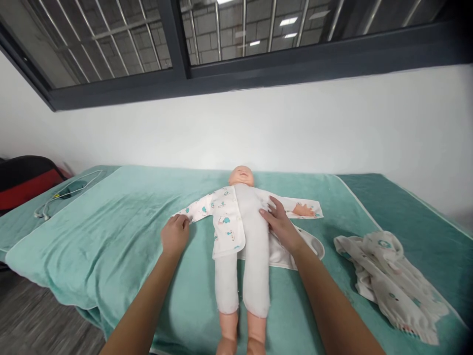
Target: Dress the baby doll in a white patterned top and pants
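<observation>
A baby doll point(255, 236) with a white cloth body lies on its back, feet toward me. A white printed jacket point(226, 227) covers one side of its chest; the other front panel is spread out flat beside the body. Both doll arms are in the sleeves, and a doll hand shows against the right sleeve. My left hand point(175, 233) is closed at the cuff of the left sleeve. My right hand point(280, 223) rests with fingers apart at the side of the doll's chest, near the right sleeve.
Green cloth point(140, 217) covers the table. Crumpled white printed clothing point(391, 281) lies at the right. A white cable point(66, 192) and a black and red bag point(27, 182) are at the far left. Behind the table stand a white wall and a dark-framed window.
</observation>
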### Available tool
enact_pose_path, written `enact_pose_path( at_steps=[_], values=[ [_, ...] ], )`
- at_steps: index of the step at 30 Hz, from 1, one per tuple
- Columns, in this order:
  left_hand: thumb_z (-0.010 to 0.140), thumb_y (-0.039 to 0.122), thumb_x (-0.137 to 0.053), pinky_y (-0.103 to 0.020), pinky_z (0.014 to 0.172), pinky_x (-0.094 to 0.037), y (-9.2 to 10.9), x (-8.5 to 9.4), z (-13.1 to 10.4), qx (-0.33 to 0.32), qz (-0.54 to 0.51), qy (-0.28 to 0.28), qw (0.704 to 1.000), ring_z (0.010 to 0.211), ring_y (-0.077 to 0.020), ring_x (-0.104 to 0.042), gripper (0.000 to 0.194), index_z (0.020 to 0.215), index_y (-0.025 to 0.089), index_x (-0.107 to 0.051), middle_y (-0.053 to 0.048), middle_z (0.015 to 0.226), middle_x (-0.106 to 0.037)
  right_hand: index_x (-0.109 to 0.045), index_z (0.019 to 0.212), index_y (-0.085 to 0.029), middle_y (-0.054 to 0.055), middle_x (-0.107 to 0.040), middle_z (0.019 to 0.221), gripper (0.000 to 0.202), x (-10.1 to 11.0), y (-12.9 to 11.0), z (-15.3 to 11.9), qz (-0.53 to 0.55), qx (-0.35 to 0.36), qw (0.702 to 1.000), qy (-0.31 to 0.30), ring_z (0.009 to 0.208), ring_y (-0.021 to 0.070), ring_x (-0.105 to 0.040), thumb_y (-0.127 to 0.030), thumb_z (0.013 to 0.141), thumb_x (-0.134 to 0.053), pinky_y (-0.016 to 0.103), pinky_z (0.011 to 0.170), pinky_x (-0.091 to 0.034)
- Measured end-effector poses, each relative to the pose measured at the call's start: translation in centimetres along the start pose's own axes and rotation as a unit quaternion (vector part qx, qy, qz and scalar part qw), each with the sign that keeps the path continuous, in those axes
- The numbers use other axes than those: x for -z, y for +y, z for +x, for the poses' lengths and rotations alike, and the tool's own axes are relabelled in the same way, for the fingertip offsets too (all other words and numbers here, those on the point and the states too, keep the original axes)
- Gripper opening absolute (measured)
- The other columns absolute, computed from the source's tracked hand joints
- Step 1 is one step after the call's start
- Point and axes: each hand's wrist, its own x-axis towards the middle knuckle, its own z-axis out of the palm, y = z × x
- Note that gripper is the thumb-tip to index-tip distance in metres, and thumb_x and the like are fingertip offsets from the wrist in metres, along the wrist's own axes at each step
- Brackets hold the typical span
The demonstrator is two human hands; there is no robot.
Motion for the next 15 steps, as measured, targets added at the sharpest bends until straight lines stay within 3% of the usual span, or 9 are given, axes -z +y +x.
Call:
enact_pose_path(
  at_steps=[4, 6, 8, 10, 12, 15],
  values=[
    [0.092, 0.022, -0.042, -0.030, 0.065, -0.040, 0.1, 0.5, 0.0, 0.068, 0.012, -0.037, 0.997, 0.097, -0.0235, -0.064, 0.028, 0.085, 0.022, -0.069, -0.006, 0.100, -0.072, -0.050, 0.138, -0.027, 0.008, -0.073, 0.107, 0.070, 0.8, -0.6, -0.2, -0.053, 0.009, 0.998, 0.041, 0.091, 0.0239, -0.069, -0.058, 0.079, -0.070, 0.039, 0.081, -0.058],
    [0.091, 0.021, -0.042, -0.031, 0.069, -0.043, 0.3, 0.8, -0.3, 0.058, -0.005, -0.028, 0.998, 0.098, -0.0236, -0.064, 0.027, 0.086, 0.022, -0.068, -0.005, 0.102, -0.073, -0.064, 0.118, -0.022, 0.005, -0.073, 0.085, 0.050, 1.9, -1.1, -0.1, -0.076, 0.012, 0.993, 0.090, 0.068, 0.0203, -0.066, -0.056, 0.081, -0.066, 0.035, 0.064, -0.057],
    [0.090, 0.018, -0.041, -0.033, 0.076, -0.047, 1.0, 1.3, -0.7, 0.032, -0.040, -0.011, 0.999, 0.100, -0.0233, -0.064, 0.028, 0.088, 0.023, -0.068, -0.004, 0.102, -0.073, -0.068, 0.101, -0.020, 0.004, -0.070, 0.075, 0.038, 3.5, -1.3, 0.3, -0.086, 0.040, 0.980, 0.176, 0.060, 0.0181, -0.062, -0.052, 0.082, -0.062, 0.033, 0.059, -0.054],
    [0.090, 0.018, -0.040, -0.034, 0.087, -0.049, 2.6, 1.8, -0.9, -0.008, -0.092, 0.001, 0.996, 0.103, -0.0225, -0.064, 0.029, 0.094, 0.023, -0.068, -0.004, 0.104, -0.073, -0.069, 0.100, -0.019, 0.005, -0.071, 0.082, 0.032, 5.3, -1.1, 1.2, -0.098, 0.100, 0.947, 0.288, 0.071, 0.0197, -0.065, -0.044, 0.080, -0.061, 0.034, 0.069, -0.054],
    [0.093, 0.021, -0.040, -0.035, 0.097, -0.049, 4.9, 2.2, -0.6, -0.052, -0.150, 0.001, 0.987, 0.110, -0.0210, -0.063, 0.031, 0.106, 0.023, -0.068, -0.005, 0.112, -0.072, -0.066, 0.109, -0.019, 0.008, -0.072, 0.103, 0.037, 7.0, -0.4, 2.3, -0.111, 0.131, 0.912, 0.373, 0.094, 0.0230, -0.067, -0.037, 0.077, -0.060, 0.038, 0.085, -0.053],
    [0.098, 0.029, -0.040, -0.037, 0.111, -0.043, 9.0, 2.6, 1.0, -0.087, -0.206, -0.016, 0.975, 0.127, -0.0202, -0.056, 0.035, 0.120, 0.021, -0.065, -0.005, 0.133, -0.065, -0.061, 0.120, -0.019, 0.013, -0.066, 0.124, 0.047, 8.4, 0.8, 3.6, -0.109, 0.079, 0.917, 0.375, 0.111, 0.0260, -0.063, -0.037, 0.076, -0.060, 0.041, 0.094, -0.050]
  ],
)
